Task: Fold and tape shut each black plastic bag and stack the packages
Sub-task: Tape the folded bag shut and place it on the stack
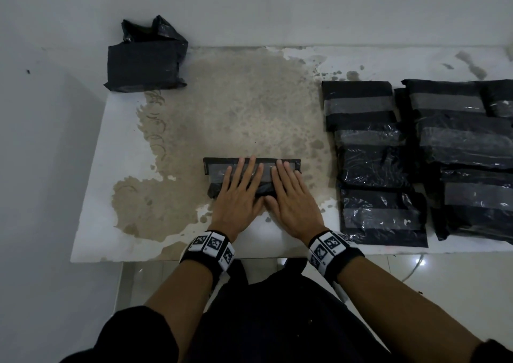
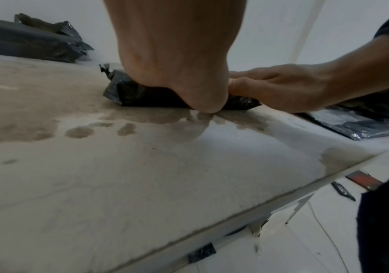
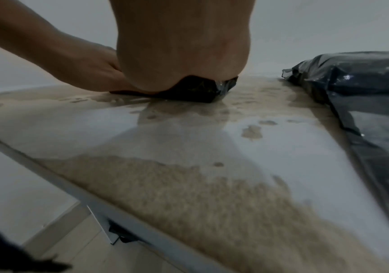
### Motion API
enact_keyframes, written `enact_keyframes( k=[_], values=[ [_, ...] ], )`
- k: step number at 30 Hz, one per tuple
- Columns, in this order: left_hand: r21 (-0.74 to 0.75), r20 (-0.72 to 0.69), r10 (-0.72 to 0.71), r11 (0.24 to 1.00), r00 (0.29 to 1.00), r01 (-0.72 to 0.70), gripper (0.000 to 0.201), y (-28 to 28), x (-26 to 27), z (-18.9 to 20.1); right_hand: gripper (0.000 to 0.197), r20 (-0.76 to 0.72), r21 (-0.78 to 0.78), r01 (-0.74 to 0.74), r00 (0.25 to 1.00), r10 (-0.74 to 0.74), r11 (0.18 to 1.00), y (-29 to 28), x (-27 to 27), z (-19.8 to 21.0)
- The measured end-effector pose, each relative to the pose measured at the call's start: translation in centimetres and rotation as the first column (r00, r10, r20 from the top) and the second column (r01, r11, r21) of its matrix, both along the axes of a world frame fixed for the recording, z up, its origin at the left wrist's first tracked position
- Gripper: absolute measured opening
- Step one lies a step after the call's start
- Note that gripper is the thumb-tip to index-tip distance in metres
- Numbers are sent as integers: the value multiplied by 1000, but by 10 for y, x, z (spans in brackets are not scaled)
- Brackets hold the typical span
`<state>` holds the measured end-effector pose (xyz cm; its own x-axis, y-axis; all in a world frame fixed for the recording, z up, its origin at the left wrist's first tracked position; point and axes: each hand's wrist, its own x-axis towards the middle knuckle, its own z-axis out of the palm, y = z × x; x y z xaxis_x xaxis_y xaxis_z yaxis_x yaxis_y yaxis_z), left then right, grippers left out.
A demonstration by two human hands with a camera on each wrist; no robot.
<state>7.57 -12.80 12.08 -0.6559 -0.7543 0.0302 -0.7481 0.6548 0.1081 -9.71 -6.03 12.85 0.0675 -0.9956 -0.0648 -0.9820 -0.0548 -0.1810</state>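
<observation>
A small folded black plastic bag (image 1: 215, 169) lies at the table's front middle, a grey tape strip (image 1: 219, 171) running along its top. My left hand (image 1: 238, 187) and right hand (image 1: 288, 189) lie flat side by side on it, fingers straight, pressing the tape down. From the left wrist view the package (image 2: 128, 94) shows under my palm, with the right hand (image 2: 280, 88) beside it. The right wrist view shows the package's right end (image 3: 212, 91) under my palm. Several taped packages (image 1: 372, 165) lie spread at the right.
One bulky black bag with a loose, crumpled top (image 1: 144, 60) sits at the table's far left corner. The white tabletop (image 1: 116, 146) has a large worn tan patch. A white wall runs behind it. The table's front edge is just below my wrists.
</observation>
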Motion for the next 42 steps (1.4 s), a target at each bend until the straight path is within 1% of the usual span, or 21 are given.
enact_keyframes(
  k=[2, 6, 11, 13, 15, 20, 23, 25, 27, 30, 32, 34, 36, 40, 42],
  values=[
    [-19, 15, 1, 1000, 1000, -1, 71, 0, 2, 0, 70, 33, 2, 54, 998, -55, 999, 5, -4, -1],
    [-10, 16, 15, 1000, 1000, -15, 70, 2, 0, 1, 70, 193, -7, 161, 968, -157, 987, 9, -2, -3],
    [16, 18, 26, 1000, 999, -26, 74, 2, -2, 3, 72, 402, -12, 281, 880, -253, 960, 6, 11, -4],
    [41, 6, 38, 998, 999, -38, 77, 3, -5, 5, 73, 455, 25, 320, 840, -296, 947, 3, 14, -4],
    [55, -6, 43, 998, 999, -42, 80, 4, -6, 5, 74, 479, 53, 338, 817, -321, 939, 2, 15, -3],
    [96, -67, 53, 994, 996, -46, 76, 5, -5, 8, 73, 411, 57, 333, 851, -326, 941, 4, 11, -2],
    [107, -64, 70, 992, 996, -62, 70, 9, -8, 9, 77, 390, 83, 363, 845, -365, 928, 6, 12, -1],
    [104, -56, 96, 991, 994, -90, 66, 11, -9, 8, 77, 357, 97, 359, 858, -370, 928, 7, 11, -2],
    [105, -59, 166, 982, 984, -159, 64, 12, -7, 6, 76, 313, 110, 347, 877, -364, 931, 9, 7, -2],
    [110, -65, 334, 939, 940, -325, 65, 14, 0, 6, 76, 269, 122, 344, 891, -365, 931, 8, 3, -3],
    [133, -67, 411, 907, 909, -400, 66, 14, 4, 6, 76, 245, 126, 348, 897, -369, 929, 8, 5, -3],
    [172, -96, 450, 886, 888, -431, 68, 13, 3, 6, 75, 222, 139, 344, 903, -368, 928, 8, 5, -1],
    [226, -155, 495, 860, 855, -457, 67, 12, 0, 9, 75, 196, 149, 333, 913, -358, 931, 8, 5, 2],
    [335, -225, 618, 775, 753, -536, 64, 11, -5, 16, 77, 178, 154, 311, 925, -336, 938, 8, 2, 3],
    [386, -230, 657, 739, 718, -552, 65, 9, -6, 18, 78, 181, 142, 303, 928, -326, 942, 8, -1, 3]
  ],
)
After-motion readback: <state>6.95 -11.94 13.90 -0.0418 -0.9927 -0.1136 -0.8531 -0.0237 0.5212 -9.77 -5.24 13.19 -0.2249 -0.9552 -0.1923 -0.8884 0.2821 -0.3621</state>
